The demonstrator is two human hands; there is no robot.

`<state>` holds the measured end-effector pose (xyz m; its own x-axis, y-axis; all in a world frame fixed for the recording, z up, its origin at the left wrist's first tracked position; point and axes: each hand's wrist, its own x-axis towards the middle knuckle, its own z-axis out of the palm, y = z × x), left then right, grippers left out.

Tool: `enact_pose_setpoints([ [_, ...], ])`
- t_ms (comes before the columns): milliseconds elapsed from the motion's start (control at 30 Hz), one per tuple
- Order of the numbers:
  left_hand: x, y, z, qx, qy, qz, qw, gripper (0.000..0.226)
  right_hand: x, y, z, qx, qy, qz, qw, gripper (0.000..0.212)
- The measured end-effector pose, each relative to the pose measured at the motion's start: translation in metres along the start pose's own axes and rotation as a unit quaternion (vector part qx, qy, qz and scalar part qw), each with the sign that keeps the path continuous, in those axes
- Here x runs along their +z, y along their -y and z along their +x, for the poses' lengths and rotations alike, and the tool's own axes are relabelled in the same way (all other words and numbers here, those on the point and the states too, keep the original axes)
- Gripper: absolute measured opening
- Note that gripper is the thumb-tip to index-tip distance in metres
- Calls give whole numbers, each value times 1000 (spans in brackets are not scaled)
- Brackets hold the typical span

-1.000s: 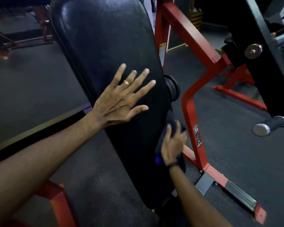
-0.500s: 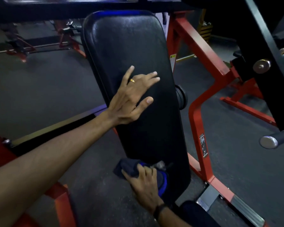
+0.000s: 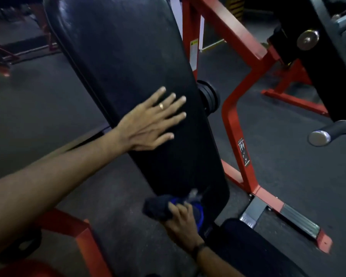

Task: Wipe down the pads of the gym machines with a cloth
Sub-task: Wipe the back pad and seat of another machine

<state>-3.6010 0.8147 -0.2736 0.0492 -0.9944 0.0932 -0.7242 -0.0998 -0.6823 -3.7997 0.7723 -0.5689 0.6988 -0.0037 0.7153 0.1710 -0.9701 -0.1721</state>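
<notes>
**Cloth working the bottom edge of the back pad**

The right hand [image 3: 181,217] is gripping a dark cloth [image 3: 158,206], fingers curled round it, and is pressing it against the lower left corner of the tall black back pad [image 3: 128,66]. A blue object [image 3: 199,215] is showing under the same hand; what it is cannot be told, and if it is a bottle or other container, nothing of its contents is visible.

A second ago this hand was wiping the pad's right edge, about halfway down. Half a second ago it had already dropped to the bottom, and it is now staying there, shifted only slightly. In my judgement, the stroke is finishing the lowest strip of this pad, so the back pad is probably close to done.

The left hand [image 3: 150,124] is lying flat on the pad's face near its left edge, fingers straight and spread, a ring on one of them. It has been bracing the pad throughout, with the fingers now laid flatter than half a second ago.

The seat pad [image 3: 248,242] is lying just below the back pad's bottom edge, and it looks like the likely next surface. The red frame [image 3: 234,124] is standing behind the pad's right edge, and a handle [image 3: 328,131] is sticking out well to the right.
</notes>
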Motion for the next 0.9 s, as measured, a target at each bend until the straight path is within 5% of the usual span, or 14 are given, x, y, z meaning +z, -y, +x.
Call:
enact_pose_setpoints([
  [100,12,-5,2,-8,29,42,999,74,-1,-16,-11,51,86,53,994,54],
  [200,13,-6,2,-1,31,50,998,74,-9,-11,41,48,75,86,992,30],
  [267,14,-6,3,3,18,44,999,71,-16,-24,91,105,-34,128,986,26],
  [367,13,-8,4,10,16,4,1000,68,-28,-81,162,310,-187,83,929,35],
  [500,14,-12,4,37,50,16,998,74,-16,-159,103,532,-173,90,824,52],
  [600,14,-12,3,39,74,43,996,77,-9,-111,24,629,-146,150,748,54],
  [733,10,-5,7,44,43,5,998,77,-3,16,40,523,-130,140,831,39],
  [900,14,-24,29,51,22,-34,998,77,-19,-59,154,442,-203,71,871,34],
])
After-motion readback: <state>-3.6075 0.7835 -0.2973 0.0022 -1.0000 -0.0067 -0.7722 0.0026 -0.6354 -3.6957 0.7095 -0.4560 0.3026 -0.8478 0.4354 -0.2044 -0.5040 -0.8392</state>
